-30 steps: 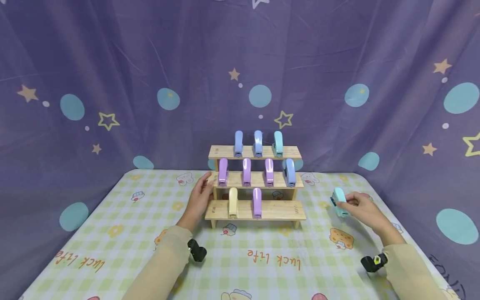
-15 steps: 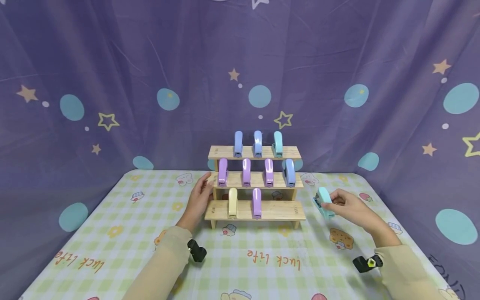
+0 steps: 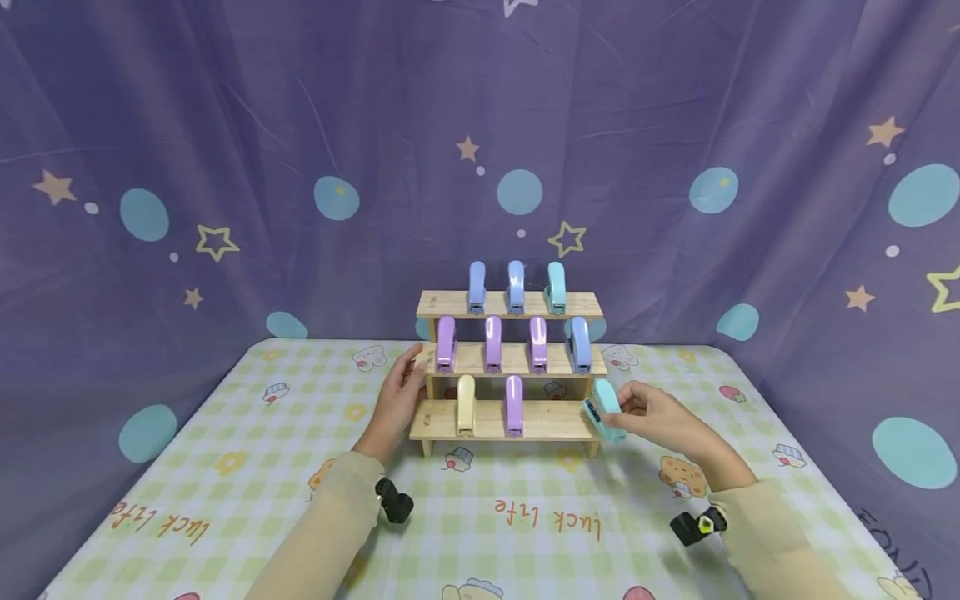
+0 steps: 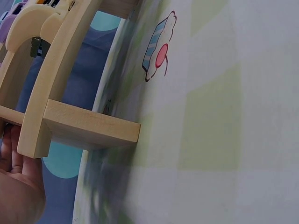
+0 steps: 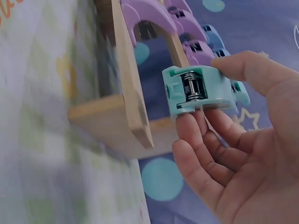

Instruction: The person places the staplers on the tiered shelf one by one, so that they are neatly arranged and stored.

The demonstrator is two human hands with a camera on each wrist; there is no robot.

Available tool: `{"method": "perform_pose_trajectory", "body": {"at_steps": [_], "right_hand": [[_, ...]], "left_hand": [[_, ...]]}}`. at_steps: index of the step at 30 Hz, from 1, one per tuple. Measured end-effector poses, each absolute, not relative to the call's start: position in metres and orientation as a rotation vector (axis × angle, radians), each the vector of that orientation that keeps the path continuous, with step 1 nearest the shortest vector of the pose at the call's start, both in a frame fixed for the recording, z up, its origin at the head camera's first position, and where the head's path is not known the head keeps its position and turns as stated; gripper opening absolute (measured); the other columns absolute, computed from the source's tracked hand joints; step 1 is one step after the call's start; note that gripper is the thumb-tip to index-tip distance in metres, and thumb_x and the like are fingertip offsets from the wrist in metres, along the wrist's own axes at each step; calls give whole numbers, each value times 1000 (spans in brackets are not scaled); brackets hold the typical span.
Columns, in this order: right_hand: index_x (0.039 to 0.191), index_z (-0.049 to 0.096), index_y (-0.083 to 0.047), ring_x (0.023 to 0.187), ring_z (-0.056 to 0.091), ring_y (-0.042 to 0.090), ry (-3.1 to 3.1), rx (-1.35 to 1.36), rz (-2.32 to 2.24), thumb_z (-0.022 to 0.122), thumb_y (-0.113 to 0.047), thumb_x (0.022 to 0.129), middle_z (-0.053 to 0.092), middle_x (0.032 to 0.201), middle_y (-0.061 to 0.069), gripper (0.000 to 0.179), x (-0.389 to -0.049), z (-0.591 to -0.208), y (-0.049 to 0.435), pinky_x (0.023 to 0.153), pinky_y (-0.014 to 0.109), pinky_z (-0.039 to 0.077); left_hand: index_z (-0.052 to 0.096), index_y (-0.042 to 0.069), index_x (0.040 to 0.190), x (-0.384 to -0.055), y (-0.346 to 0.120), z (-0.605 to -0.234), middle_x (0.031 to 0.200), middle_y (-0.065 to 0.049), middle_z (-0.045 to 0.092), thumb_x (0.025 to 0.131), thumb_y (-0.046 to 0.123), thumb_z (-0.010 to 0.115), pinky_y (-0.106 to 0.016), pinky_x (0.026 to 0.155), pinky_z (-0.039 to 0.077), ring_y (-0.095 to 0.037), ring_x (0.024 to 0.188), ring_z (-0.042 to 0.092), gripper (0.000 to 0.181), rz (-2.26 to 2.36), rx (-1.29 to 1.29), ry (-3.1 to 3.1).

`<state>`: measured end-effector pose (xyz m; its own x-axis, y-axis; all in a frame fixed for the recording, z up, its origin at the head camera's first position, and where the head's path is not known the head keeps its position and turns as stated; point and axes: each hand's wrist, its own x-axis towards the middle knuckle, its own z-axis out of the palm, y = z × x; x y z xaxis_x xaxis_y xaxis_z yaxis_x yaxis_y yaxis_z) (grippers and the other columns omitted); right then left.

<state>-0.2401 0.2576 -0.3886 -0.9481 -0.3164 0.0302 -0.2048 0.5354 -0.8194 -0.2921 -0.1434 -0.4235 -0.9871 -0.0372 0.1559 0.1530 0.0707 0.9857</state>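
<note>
A turquoise hole punch (image 3: 604,410) is pinched between the thumb and fingers of my right hand (image 3: 663,421). Slightly tilted, it hovers by the right end of the bottom shelf; the right wrist view shows its spring mechanism (image 5: 194,86) and a gap to the wood. My left hand (image 3: 393,400) holds the left end of the three-tier wooden rack (image 3: 558,423) at the middle shelf, some fingertips hidden behind the wood in the left wrist view. A yellow hole punch (image 3: 466,406) and a purple hole punch (image 3: 513,406) stand on the bottom shelf.
Several purple punches and a blue hole punch (image 3: 580,345) line the middle shelf. On the top shelf stand two blue punches and a turquoise one (image 3: 556,288). The rack rests on a checked tablecloth (image 3: 525,558), before a purple curtain (image 3: 420,100).
My right hand has carried the turquoise hole punch leftward from the table's right side to the right end of the bottom shelf. The left hand and the rack have stayed put.
</note>
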Motion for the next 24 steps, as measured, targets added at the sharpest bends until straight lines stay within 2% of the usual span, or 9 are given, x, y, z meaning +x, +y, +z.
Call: {"method": "perform_pose_trajectory", "body": {"at_steps": [7, 14, 24], "right_hand": [[102, 57, -4, 82, 61, 24, 2572, -474, -1457, 76, -30, 91, 65, 91, 9, 35, -247, -399, 237, 73, 38, 51], [102, 57, -7, 86, 59, 22, 2615, -360, -1459, 78, -38, 88, 63, 94, 7, 40, -250, -403, 220, 73, 36, 51], [97, 56, -6, 80, 57, 21, 2635, -336, -1520, 78, -34, 88, 61, 89, 8, 37, -255, -407, 204, 69, 35, 52]], "left_hand": [[37, 20, 156, -297, -145, -432, 131, -12, 48, 108, 29, 47, -43, 101, 47, -28, 118, 52, 49, -2024, -98, -2199], [36, 20, 156, -297, -145, -431, 133, -14, 48, 108, 31, 47, -47, 103, 46, -29, 119, 52, 50, -2022, -110, -2199], [37, 20, 155, -297, -145, -431, 132, -13, 49, 108, 30, 48, -45, 102, 47, -29, 118, 52, 50, -2019, -115, -2201]]}}
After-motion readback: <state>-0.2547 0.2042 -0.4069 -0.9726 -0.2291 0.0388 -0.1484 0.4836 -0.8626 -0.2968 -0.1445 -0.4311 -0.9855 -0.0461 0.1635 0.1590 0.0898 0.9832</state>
